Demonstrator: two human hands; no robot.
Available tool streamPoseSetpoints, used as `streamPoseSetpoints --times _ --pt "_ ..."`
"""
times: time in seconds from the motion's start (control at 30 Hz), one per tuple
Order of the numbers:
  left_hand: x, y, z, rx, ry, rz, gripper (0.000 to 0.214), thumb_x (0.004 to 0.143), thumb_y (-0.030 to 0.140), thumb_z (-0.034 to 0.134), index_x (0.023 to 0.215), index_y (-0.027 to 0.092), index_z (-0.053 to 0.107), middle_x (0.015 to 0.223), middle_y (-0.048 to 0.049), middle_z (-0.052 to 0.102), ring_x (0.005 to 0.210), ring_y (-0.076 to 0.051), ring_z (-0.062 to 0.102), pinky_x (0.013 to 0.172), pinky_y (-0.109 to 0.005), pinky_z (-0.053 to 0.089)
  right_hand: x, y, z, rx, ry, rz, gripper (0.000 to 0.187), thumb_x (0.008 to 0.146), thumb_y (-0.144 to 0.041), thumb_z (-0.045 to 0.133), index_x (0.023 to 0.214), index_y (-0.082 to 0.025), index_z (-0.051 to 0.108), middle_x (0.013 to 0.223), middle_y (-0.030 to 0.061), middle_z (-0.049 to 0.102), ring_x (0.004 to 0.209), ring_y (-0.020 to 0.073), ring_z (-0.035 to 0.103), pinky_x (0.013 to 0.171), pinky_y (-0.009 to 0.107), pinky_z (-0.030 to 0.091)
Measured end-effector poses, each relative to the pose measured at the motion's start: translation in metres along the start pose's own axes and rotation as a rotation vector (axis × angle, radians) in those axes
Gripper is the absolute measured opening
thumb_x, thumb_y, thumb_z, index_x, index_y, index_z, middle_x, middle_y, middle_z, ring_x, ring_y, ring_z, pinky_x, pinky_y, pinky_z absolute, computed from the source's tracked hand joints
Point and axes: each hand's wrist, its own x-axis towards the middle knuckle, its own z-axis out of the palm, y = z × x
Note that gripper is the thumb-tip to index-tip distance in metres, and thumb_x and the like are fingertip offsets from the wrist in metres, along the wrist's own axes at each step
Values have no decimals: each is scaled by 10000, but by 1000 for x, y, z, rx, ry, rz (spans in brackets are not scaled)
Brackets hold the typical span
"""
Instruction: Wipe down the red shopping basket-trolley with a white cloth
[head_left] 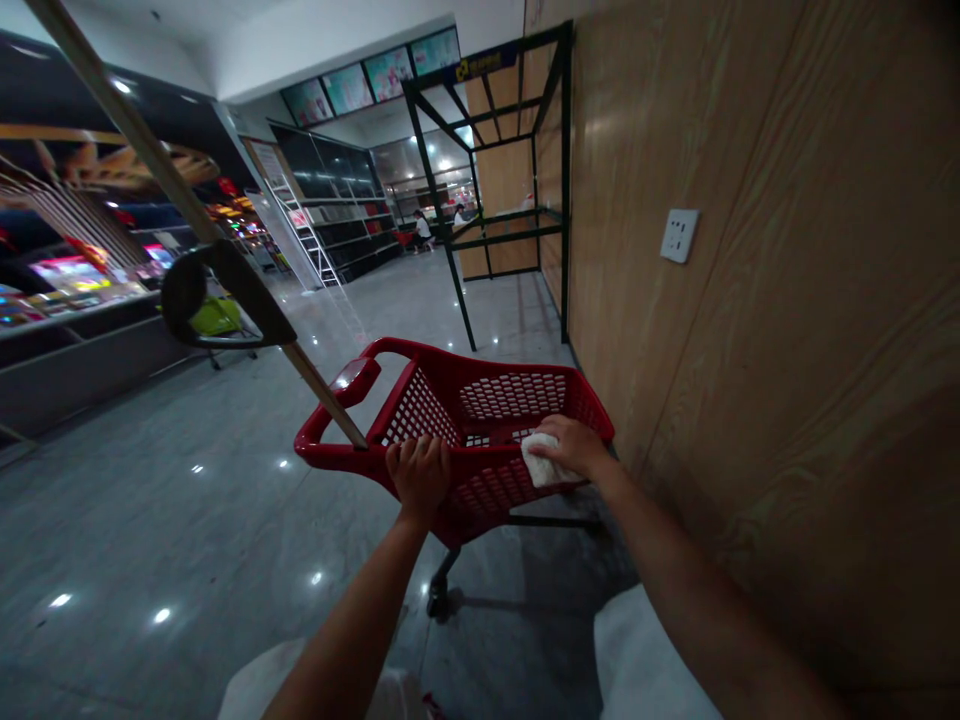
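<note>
A red plastic shopping cart (pixel 480 487) with perforated sides stands on the floor in front of me. My left hand (pixel 421 475) is closed over its near rim, fingers curled across the top edge. Farther right along that rim, my right hand (pixel 574 445) grips a white cloth (pixel 541 462), which lies against the outside of the basket wall. A wooden pole (pixel 322 390) with a black D-shaped handle (pixel 232 300) slants up to the left, its low end meeting the cart's rim by my left hand.
A wood-grain wall (pixel 720 330) with a white socket (pixel 679 235) runs close on the right. Behind the cart stands a dark metal frame (pixel 495 240). Farther off are a stepladder (pixel 306 235), shelving (pixel 345 205), a green cart (pixel 217 315) and two people.
</note>
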Motion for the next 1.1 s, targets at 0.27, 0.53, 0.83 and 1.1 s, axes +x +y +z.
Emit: streamPoseSetpoints --times 0.27,0.53,0.83,1.1 --pt "1 9 -6 -19 -36 -60 282 916 295 399 772 229 632 850 -72 668 855 -249 512 924 -452 274 32 -99 38 30 19 -215 323 927 -412 529 1201 -253 592 1176 46 628 1057 179 569 897 278 434" --pt "-2 0 3 -49 -58 -42 264 908 302 418 793 230 645 853 -73 669 860 -246 519 913 -449 268 26 -82 34 41 15 -235 329 917 -414 536 1202 -263 600 1203 34 621 1070 190 554 890 290 432" --pt "-1 3 7 -46 -17 -38 276 908 279 410 742 226 624 827 -62 667 840 -234 513 914 -435 277 -18 29 -3 -94 82 83 413 810 -531 632 1126 -269 673 1268 68 585 1137 228 544 965 342 398" --pt "2 11 1 -15 -11 -74 280 919 275 397 751 224 615 833 -59 663 849 -233 509 929 -428 288 6 -32 17 -25 -12 -24 508 898 -475 540 1370 -302 471 1279 58 580 1084 210 584 886 294 453"
